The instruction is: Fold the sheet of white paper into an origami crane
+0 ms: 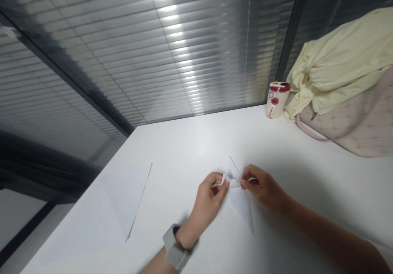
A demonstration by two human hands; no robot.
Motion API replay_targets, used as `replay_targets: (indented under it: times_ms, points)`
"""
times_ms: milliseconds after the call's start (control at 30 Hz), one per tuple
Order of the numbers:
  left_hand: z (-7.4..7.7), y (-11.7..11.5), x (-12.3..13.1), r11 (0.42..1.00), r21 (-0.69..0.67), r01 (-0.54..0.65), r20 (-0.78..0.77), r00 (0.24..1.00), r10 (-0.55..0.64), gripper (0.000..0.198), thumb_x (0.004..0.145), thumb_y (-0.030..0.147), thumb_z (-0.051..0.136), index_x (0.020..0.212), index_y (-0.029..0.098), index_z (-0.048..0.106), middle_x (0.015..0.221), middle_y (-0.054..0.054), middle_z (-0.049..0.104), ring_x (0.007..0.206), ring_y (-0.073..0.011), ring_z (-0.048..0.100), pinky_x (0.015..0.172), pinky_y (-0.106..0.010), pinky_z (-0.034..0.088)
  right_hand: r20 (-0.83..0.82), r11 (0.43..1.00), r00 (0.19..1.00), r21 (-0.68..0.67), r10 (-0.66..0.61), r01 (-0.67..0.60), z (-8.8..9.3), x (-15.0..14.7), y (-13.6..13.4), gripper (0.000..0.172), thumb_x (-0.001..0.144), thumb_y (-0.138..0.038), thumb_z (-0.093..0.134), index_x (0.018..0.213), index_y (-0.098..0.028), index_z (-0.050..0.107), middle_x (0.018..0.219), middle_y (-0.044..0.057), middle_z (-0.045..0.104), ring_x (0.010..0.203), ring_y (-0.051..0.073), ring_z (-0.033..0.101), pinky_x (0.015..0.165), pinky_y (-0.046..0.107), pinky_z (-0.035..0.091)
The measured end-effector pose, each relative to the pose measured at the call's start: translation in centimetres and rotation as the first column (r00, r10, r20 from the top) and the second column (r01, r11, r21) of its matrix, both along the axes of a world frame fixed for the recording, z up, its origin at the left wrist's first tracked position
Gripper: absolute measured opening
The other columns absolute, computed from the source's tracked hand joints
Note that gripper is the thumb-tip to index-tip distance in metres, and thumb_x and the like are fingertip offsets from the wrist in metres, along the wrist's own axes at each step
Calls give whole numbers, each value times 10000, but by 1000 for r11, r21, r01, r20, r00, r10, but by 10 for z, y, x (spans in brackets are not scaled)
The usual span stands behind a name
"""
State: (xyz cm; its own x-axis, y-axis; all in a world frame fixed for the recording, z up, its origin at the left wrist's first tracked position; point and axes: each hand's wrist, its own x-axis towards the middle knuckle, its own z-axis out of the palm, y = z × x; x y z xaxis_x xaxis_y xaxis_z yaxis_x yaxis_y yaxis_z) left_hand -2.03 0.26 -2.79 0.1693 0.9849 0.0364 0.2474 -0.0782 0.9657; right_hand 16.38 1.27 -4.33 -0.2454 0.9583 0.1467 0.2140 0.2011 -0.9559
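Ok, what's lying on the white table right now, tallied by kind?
Paper: 2, the folded paper pinched by the left hand and right hand, plus the flat sheet to the left
Cream and red container: 1
Pink quilted bag: 1
Pale yellow garment draped on the bag: 1
Total: 5

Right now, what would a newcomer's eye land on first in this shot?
The left hand and right hand pinching a folded paper at the middle of the white table. Next, the pink bag under a pale yellow cloth at the far right, a small cup beside it. A flat sheet lies to the left.
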Motion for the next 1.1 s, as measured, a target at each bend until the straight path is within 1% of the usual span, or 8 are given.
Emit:
replay_targets:
  times_ms: [167, 300, 467, 567, 700, 833, 967, 1100]
  points:
    - [-1, 1, 1, 1000, 6, 14, 11, 1000, -14, 188, 787, 328, 656, 805, 167, 559, 746, 10, 529, 697, -117, 501, 638, -222, 421, 1, 1000, 1000, -29, 9, -9, -2, 0, 1, 129, 839, -281, 534, 755, -187, 502, 721, 12, 576, 696, 159, 598, 657, 289, 505]
    - [-4, 2, 2, 1000, -5, -26, 16, 1000, 26, 235, 717, 319, 726, 781, 161, 564, 730, 6, 538, 698, -130, 506, 649, -243, 409, 24, 999, 999, -29, 28, -27, 1, 0, 1, 119, 822, -277, 548, 755, -184, 516, 725, 8, 561, 705, 152, 581, 652, 276, 489]
    - [1, 1, 11, 994, -68, -84, 43, 995, 87, 255, 754, 368, 673, 751, 164, 519, 671, 26, 489, 647, -121, 462, 605, -244, 369, 25, 998, 998, -30, 50, -50, 5, -1, -3, 98, 809, -256, 566, 751, -185, 530, 683, -10, 556, 656, 134, 573, 624, 253, 481]
    - [5, -2, 17, 991, -83, -106, 60, 992, 111, 239, 765, 348, 648, 744, 173, 487, 668, 36, 474, 645, -115, 450, 611, -240, 361, 21, 999, 999, 9, 47, -48, 4, -3, -4, 99, 809, -221, 566, 725, -190, 522, 671, -20, 545, 647, 123, 572, 634, 243, 490]
    - [6, -4, 21, 990, -78, -116, 66, 990, 121, 213, 772, 321, 623, 758, 188, 458, 674, 42, 469, 644, -116, 445, 609, -241, 350, 2, 993, 998, 96, 62, -62, 2, -4, -5, 139, 815, -185, 552, 691, -194, 489, 722, -8, 551, 658, 118, 577, 642, 237, 505]
    - [5, -4, 22, 991, -62, -122, 87, 988, 127, 214, 775, 340, 617, 812, 197, 462, 730, 28, 489, 677, -130, 463, 642, -253, 367, 2, 991, 997, 115, 76, -75, 1, -4, -5, 128, 822, -184, 546, 706, -192, 492, 764, 11, 563, 686, 129, 593, 654, 249, 522]
    - [4, -5, 21, 992, -53, -114, 37, 993, 116, 212, 795, 356, 598, 899, 195, 508, 808, -1, 532, 703, -143, 477, 671, -267, 375, 9, 989, 997, 130, 75, -76, 0, -4, -5, 118, 831, -175, 539, 722, -191, 497, 795, 17, 558, 705, 131, 595, 655, 249, 526]
    - [5, -6, 20, 994, -53, -95, -13, 995, 94, 212, 820, 351, 575, 944, 187, 525, 862, -20, 554, 729, -148, 479, 692, -273, 372, 48, 971, 996, 224, 74, -83, -2, -2, -5, 143, 839, -151, 523, 710, -197, 480, 766, 6, 529, 733, 138, 573, 652, 247, 504]
